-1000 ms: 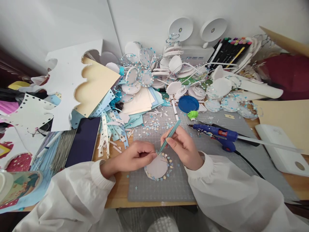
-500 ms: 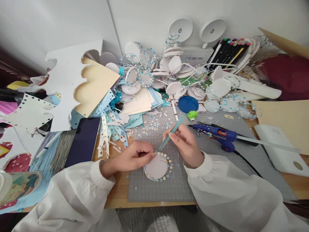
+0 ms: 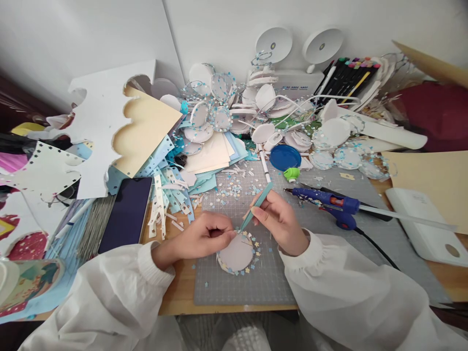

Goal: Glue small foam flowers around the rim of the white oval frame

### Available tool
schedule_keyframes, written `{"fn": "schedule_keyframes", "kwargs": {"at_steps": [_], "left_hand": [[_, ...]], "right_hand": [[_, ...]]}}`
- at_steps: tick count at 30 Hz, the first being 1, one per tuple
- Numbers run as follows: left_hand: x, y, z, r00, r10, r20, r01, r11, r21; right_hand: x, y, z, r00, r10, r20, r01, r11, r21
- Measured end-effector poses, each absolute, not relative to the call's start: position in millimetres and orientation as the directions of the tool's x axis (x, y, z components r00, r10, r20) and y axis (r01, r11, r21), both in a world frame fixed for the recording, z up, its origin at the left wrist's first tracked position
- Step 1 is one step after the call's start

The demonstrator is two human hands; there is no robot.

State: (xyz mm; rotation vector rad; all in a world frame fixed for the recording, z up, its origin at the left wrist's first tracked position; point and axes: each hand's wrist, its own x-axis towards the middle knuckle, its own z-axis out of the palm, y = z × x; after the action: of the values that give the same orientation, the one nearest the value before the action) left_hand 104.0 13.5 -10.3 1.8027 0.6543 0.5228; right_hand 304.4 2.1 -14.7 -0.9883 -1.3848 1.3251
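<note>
A white round disc point(image 3: 236, 254) lies on the grey cutting mat, with small pale yellow and blue paper flowers along its rim. At the disc's upper left edge, my left hand point(image 3: 207, 236) is closed in a pinch; what lies between the fingertips is mostly hidden. My right hand point(image 3: 280, 219) is shut on teal tweezers point(image 3: 258, 204), slanting down to the left. Their tips meet the disc's upper rim, close to my left fingertips. A tiny flower piece seems to be at the tips, too small to make out surely.
Loose paper flowers point(image 3: 234, 187) are strewn across the cutting mat point(image 3: 241, 292) beyond my hands. A blue glue gun point(image 3: 325, 200) lies at the right, its cord trailing. A phone point(image 3: 126, 212) is at the left. Decorated discs point(image 3: 223, 117) pile up behind; markers point(image 3: 351, 78) stand at back right.
My right hand has brought the tweezers slightly down and left, so their tips now touch the disc's rim. My left hand and the disc have barely moved.
</note>
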Motion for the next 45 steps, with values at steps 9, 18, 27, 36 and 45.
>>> {"fn": "schedule_keyframes", "kwargs": {"at_steps": [9,18,27,36,45], "left_hand": [[104.6,14.0,-8.7,0.749,0.660,0.052,0.170,-0.267,0.948],[105.5,13.7,-9.3,0.738,0.674,0.028,0.186,-0.244,0.952],[106.1,12.7,-11.1,0.686,0.727,0.028,0.238,-0.261,0.935],[106.2,11.9,-8.7,0.646,0.763,0.000,0.254,-0.215,0.943],[104.8,12.0,-8.1,0.675,0.737,0.037,0.211,-0.240,0.947]], "right_hand": [[305.0,3.1,-14.4,-0.234,0.968,0.095,-0.058,0.083,-0.995],[303.3,1.0,-13.2,-0.207,0.975,0.086,-0.058,0.076,-0.995],[304.2,0.2,-15.0,-0.220,0.971,0.096,-0.075,0.082,-0.994],[304.4,0.2,-13.3,-0.227,0.969,0.101,-0.082,0.085,-0.993],[302.6,0.2,-14.5,-0.237,0.967,0.092,-0.050,0.083,-0.995]]}}
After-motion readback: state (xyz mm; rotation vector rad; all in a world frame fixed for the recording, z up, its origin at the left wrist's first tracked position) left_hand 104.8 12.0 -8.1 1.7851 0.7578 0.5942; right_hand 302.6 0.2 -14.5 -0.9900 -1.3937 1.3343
